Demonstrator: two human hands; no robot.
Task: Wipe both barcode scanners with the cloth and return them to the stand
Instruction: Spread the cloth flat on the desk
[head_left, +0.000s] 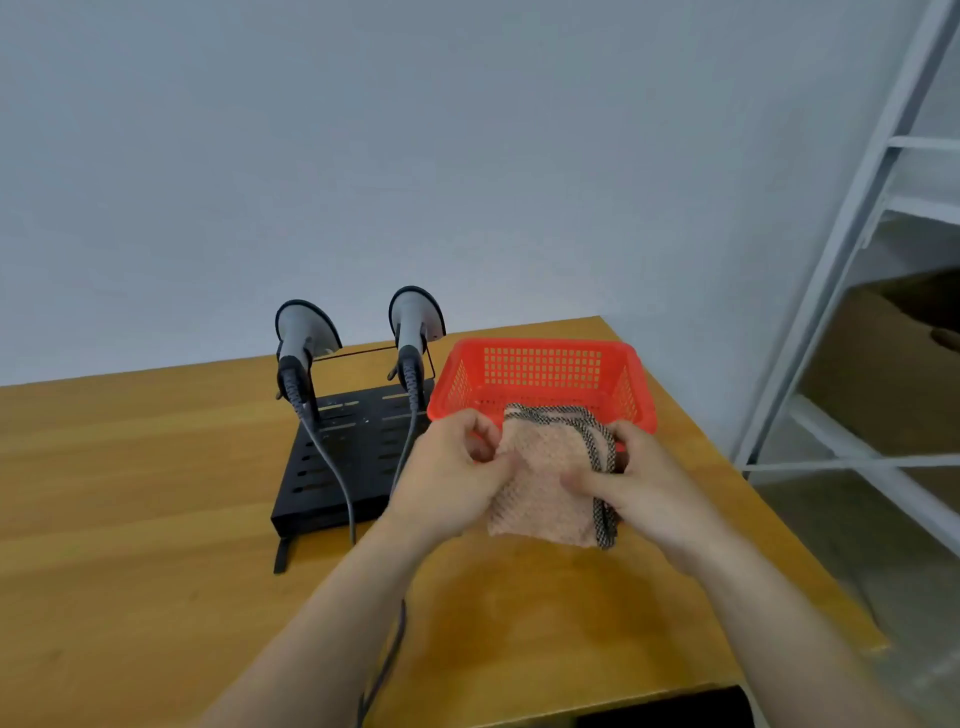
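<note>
Cloth (545, 483) pinched in curled fingers of left hand (457, 467) and right hand (644, 478); left scanner (304, 332), right scanner (415, 317) upright on stand (353, 467).

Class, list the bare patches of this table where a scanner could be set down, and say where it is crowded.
Bare: the wide table stretch left of the black stand, and the near strip between the forearms. Crowded: far right, where stand, red basket, cloth, left hand and right hand meet; cables trail forward.
</note>
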